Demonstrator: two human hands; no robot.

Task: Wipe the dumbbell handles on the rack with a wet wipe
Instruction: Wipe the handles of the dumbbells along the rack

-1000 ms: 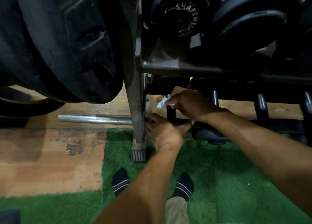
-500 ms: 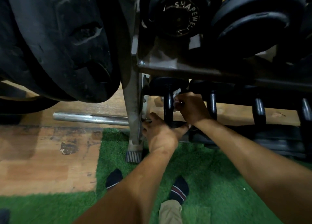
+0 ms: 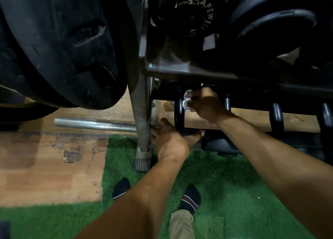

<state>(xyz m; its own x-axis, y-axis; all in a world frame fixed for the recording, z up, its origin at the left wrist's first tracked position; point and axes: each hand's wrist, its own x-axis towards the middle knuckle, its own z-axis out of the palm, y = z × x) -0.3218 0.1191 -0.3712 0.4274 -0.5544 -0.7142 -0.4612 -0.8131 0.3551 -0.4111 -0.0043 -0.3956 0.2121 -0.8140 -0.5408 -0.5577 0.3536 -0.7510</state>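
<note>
Far left, thick black rubber plates [image 3: 59, 46] with scuffed, dented faces hang above worn wooden flooring, where a smooth steel bar [image 3: 95, 124] lies beside shaggy green turf [image 3: 225, 181]. Right of the grey metal rack upright [image 3: 142, 112], the left hand [image 3: 171, 141] curls around the near end of the lowest shelf's first dumbbell, while its glossy black handle [image 3: 179, 112] touches a crumpled white wet wipe [image 3: 186, 99] pinched in the right hand [image 3: 205, 103]. Above, a round dumbbell head [image 3: 193, 13] reads "SHAPEWELL" in raised letters.
</note>
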